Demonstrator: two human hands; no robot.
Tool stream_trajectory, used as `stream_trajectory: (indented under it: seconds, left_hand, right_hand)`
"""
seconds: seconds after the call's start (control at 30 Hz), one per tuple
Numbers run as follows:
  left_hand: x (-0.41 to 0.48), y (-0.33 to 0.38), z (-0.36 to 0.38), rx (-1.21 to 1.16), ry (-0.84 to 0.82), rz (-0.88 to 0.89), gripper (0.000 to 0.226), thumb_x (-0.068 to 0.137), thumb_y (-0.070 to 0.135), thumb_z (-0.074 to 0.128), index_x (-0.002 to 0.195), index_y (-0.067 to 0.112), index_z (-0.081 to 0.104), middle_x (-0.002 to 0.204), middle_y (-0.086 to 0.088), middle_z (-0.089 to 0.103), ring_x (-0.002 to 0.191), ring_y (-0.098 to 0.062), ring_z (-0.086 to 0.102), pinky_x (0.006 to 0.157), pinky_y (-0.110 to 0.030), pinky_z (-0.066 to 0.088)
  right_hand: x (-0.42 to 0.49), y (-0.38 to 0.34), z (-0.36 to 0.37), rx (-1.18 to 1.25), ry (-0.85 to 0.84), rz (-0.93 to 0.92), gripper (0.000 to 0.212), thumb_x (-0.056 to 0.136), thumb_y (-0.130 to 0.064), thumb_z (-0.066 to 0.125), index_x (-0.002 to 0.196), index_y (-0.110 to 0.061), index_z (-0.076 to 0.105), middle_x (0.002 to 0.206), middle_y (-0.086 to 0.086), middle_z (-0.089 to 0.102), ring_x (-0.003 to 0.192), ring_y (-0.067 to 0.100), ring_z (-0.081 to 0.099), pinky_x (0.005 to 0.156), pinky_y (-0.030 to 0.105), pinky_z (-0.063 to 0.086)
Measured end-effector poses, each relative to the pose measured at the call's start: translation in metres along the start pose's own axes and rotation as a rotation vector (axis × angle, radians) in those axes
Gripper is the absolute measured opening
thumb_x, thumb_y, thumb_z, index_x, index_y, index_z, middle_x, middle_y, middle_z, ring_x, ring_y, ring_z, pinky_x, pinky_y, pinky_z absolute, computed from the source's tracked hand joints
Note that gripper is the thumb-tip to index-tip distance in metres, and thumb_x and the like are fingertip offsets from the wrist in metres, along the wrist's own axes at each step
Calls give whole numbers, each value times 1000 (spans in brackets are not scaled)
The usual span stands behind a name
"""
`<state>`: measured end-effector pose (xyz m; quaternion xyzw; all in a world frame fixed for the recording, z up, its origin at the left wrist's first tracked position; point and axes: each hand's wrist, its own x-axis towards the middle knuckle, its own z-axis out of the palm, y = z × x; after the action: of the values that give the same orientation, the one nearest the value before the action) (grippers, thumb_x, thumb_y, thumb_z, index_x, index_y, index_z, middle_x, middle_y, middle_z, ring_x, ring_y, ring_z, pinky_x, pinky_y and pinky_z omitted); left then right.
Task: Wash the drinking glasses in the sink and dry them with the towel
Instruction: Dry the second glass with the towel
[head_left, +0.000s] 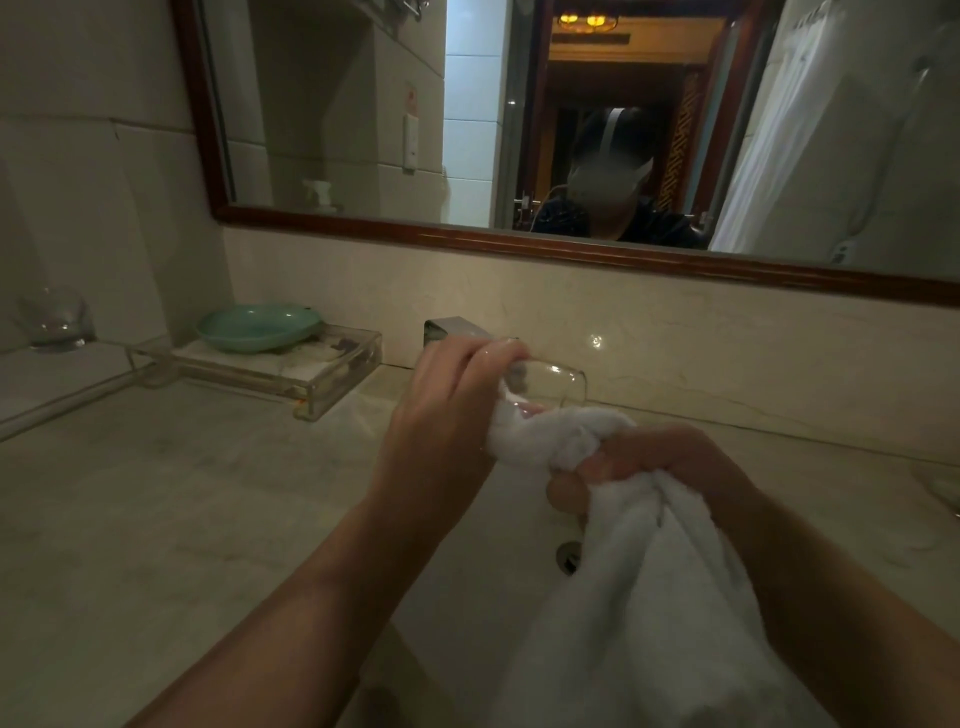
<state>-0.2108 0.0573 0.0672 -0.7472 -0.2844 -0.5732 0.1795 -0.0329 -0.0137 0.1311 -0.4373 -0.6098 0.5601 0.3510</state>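
At my far left a clear glass (54, 319) stands upright on a low ledge against the tiled wall. Next along, a smooth green dish (260, 327) sits on a clear, box-shaped acrylic tray (332, 384) whose front corner comes near the sink's left side. The pale, veined stone counter (156, 493) spreads wide and flat in front of it, with open room down to my forearm. A squared metal faucet (449, 327) shows just behind my left hand (447, 410), whose fingers curl round the wet drinking glass (553, 384). I hold the glass in the air over the white sink (467, 597). It lies on its side, its long axis running roughly left to right, its right end toward the backsplash. The fluffy white towel (623, 571) is bunched against the glass's left end, but I cannot tell how far it goes inside. My right hand (649, 457) grips the gathered towel tightly just right of the glass, and the rest hangs in soft folds into the basin. The mirror's dark wooden frame (467, 240) runs above the backsplash.
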Motion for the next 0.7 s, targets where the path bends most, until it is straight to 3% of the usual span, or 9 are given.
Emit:
stream_trajectory:
  seconds: [0.03, 0.1, 0.17, 0.23, 0.37, 0.4, 0.47, 0.6, 0.7]
  left_hand:
    - [-1, -1, 0, 12, -31, -30, 46, 83, 18, 76, 123, 16, 51, 108, -12, 65, 93, -22, 61, 69, -32, 56]
    - [-3, 0, 3, 79, -130, -93, 58, 77, 12, 84, 124, 20, 51, 112, -9, 64, 95, -23, 62, 66, -37, 59]
    - [-4, 1, 7, 118, -195, -112, 64, 72, 11, 89, 126, 19, 56, 113, -7, 64, 97, -23, 62, 69, -32, 59]
    - [-4, 1, 9, 112, -219, -113, 64, 71, 9, 90, 127, 16, 60, 114, -6, 64, 98, -22, 61, 71, -26, 54]
    - [-4, -9, 7, -63, -199, -114, 63, 70, 7, 91, 127, 8, 65, 116, -8, 65, 101, -16, 62, 84, -24, 56]
    - [-3, -12, 5, -128, -209, -110, 65, 71, 13, 92, 129, 7, 64, 117, -8, 66, 103, -14, 63, 88, -22, 55]
    - [-1, -17, 2, -267, -282, -106, 74, 72, 24, 93, 136, 4, 60, 119, -6, 70, 104, -12, 67, 91, -24, 56]
    - [6, -19, -9, -399, -540, -119, 59, 72, 29, 91, 126, 23, 68, 113, 12, 73, 100, -3, 69, 85, -30, 59]
    - [2, -21, -8, -359, -689, -210, 46, 64, 27, 89, 105, 27, 71, 95, 13, 72, 83, -6, 68, 71, -37, 57]
  right_hand:
    - [-3, -1, 3, -2, 0, -6, 12, 63, 0, 71, 65, -11, 75, 63, 3, 74, 55, 10, 71, 51, 20, 56]
    - [0, 3, 4, -374, -38, -79, 18, 78, -12, 82, 83, -27, 75, 79, -7, 76, 72, 5, 72, 62, 14, 54]
    - [9, 14, 8, -780, 79, -267, 13, 87, -33, 77, 83, -40, 67, 80, -23, 72, 75, -6, 67, 64, 6, 48]
    - [14, 27, 10, -820, 214, -455, 23, 90, -35, 73, 74, -45, 60, 70, -33, 65, 67, -9, 63, 61, 5, 43]
    - [19, 38, 7, -751, 298, -488, 13, 91, -30, 73, 87, -42, 67, 72, -22, 68, 70, -5, 64, 64, 8, 42]
    - [19, 39, 5, -791, 327, -495, 8, 90, -32, 73, 94, -39, 71, 78, -22, 69, 73, -5, 65, 66, 8, 44]
    - [16, 39, -6, -956, 341, -535, 20, 91, -33, 72, 110, -37, 73, 90, -24, 70, 80, -5, 65, 72, 8, 46]
    - [18, 36, -29, -1448, 179, -524, 50, 90, -22, 63, 137, -37, 55, 107, -10, 70, 93, 14, 68, 78, 35, 57]
    - [17, 37, -28, -1603, 183, -541, 46, 87, -25, 63, 130, -41, 58, 91, -7, 70, 71, 16, 65, 60, 33, 56]
